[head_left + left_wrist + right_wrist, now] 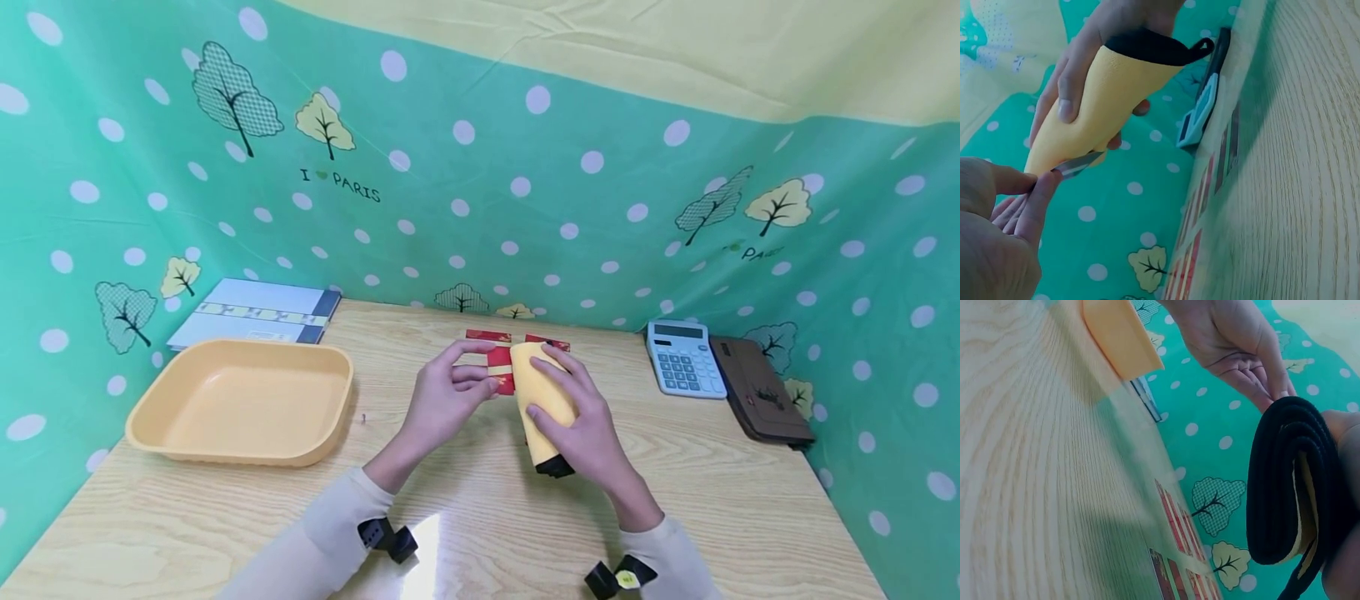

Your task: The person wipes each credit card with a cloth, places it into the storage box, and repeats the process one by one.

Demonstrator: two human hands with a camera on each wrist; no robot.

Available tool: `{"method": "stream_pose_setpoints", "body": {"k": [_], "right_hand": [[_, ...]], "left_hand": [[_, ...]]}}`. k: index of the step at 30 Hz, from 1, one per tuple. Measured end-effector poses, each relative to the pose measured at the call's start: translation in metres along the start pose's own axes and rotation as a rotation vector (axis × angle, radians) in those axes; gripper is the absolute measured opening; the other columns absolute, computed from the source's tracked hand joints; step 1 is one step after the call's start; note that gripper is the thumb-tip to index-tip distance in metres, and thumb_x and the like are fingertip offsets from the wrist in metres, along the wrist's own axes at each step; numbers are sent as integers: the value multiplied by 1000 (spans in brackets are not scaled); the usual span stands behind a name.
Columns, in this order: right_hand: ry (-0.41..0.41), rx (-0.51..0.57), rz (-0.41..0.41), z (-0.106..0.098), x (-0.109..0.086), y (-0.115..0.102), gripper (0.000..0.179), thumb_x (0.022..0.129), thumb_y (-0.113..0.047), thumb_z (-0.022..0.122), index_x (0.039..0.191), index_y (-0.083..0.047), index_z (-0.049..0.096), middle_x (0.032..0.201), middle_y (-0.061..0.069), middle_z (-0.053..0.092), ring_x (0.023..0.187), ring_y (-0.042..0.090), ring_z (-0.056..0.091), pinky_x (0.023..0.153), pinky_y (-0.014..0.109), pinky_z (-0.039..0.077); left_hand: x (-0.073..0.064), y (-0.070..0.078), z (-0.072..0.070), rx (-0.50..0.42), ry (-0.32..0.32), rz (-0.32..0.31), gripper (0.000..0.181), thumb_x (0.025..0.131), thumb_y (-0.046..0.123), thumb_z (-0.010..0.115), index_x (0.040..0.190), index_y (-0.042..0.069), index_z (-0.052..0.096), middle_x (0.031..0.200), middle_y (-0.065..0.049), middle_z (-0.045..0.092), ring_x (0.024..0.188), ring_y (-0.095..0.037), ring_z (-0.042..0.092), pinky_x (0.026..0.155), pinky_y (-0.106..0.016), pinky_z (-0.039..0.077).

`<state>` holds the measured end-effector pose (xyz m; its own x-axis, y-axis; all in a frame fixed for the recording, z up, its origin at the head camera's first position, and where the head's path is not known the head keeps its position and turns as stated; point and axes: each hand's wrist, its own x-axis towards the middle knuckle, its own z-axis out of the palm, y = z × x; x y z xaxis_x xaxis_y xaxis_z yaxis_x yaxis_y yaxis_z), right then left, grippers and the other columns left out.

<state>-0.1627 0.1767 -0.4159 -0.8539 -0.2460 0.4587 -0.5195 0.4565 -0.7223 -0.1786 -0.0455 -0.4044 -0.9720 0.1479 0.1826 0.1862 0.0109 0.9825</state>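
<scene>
While the right hand [581, 417] grips the yellow roll [536, 392] just right of frame centre, fingers curled round it, the left hand [446, 400] pinches a grey strip [1080, 164] at its edge, thumb and forefinger nearly closed.

**Left hand [442, 398] pinches, right hand [588, 425] grips**

The left arm [318, 529] and right arm [671, 554] reach forward, angled inward, hands close together. Left thumb [478, 393] and forefinger [461, 350] meet at the tips, other fingers bent. Right fingers [579, 377] curve over, thumb [547, 423] opposed. Bare wrists [393, 467] show past pale sleeves [348, 508].
</scene>
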Motion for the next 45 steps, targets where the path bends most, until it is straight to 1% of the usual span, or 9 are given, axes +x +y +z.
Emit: {"method": "stream_pose_setpoints", "body": {"k": [8,16,24,28,32,35,38,41,45], "right_hand": [[-2,17,33,2,0,-4,60,88,-6,80,142,-26,62,160,-6,45,136,21,51,85,20,55],[-24,19,12,6,0,-7,60,87,-6,81,141,-25,63,159,-5,46,120,19,58,77,22,56],[-26,14,10,8,0,-8,61,87,-8,82,141,-29,63,158,-7,46,109,18,61,76,24,56],[-27,10,22,5,0,-7,60,87,-10,82,141,-30,63,158,-7,46,112,18,61,78,24,56],[-13,17,27,-1,1,-5,58,88,-10,82,141,-26,64,157,-4,46,124,20,55,81,23,54],[-3,25,27,-6,2,-4,57,89,-9,81,141,-23,64,156,-1,46,132,21,51,85,22,53],[5,28,30,-11,3,-4,57,89,-9,81,142,-22,63,156,1,45,133,21,49,85,21,52],[20,28,46,-16,4,-4,58,88,-7,81,141,-23,64,154,1,45,129,20,50,81,21,53],[39,31,73,-20,4,-4,59,87,-5,81,141,-23,64,153,1,45,124,20,50,78,22,54]], "left_hand": [[0,-1,2,-52,-21,-10,41,92,-2,72,129,13,64,103,-19,79,91,-31,79,82,-36,68],[1,-5,6,-70,-29,-19,42,92,-4,73,130,12,64,103,-18,78,92,-26,79,85,-41,67],[2,-6,7,-73,-41,-21,43,92,-5,72,131,12,64,103,-19,78,94,-24,79,84,-34,67],[1,-4,4,-79,-48,-38,43,92,-3,72,131,14,64,105,-19,78,96,-25,78,86,-34,67],[0,-1,1,-71,-65,-46,43,93,1,72,131,16,63,108,-17,78,97,-27,78,86,-33,67],[1,0,-1,-77,-77,-42,43,93,1,71,132,17,63,107,-18,78,99,-35,77,86,-33,67],[1,2,-3,-93,-81,-32,43,93,0,70,132,15,62,106,-20,77,99,-41,76,86,-34,67],[2,4,-6,-102,-80,-29,44,93,0,71,134,13,61,105,-21,76,93,-37,77,85,-36,67],[3,4,-8,-108,-85,-31,45,93,0,71,136,12,60,104,-21,75,85,-22,78,85,-36,68]]}}
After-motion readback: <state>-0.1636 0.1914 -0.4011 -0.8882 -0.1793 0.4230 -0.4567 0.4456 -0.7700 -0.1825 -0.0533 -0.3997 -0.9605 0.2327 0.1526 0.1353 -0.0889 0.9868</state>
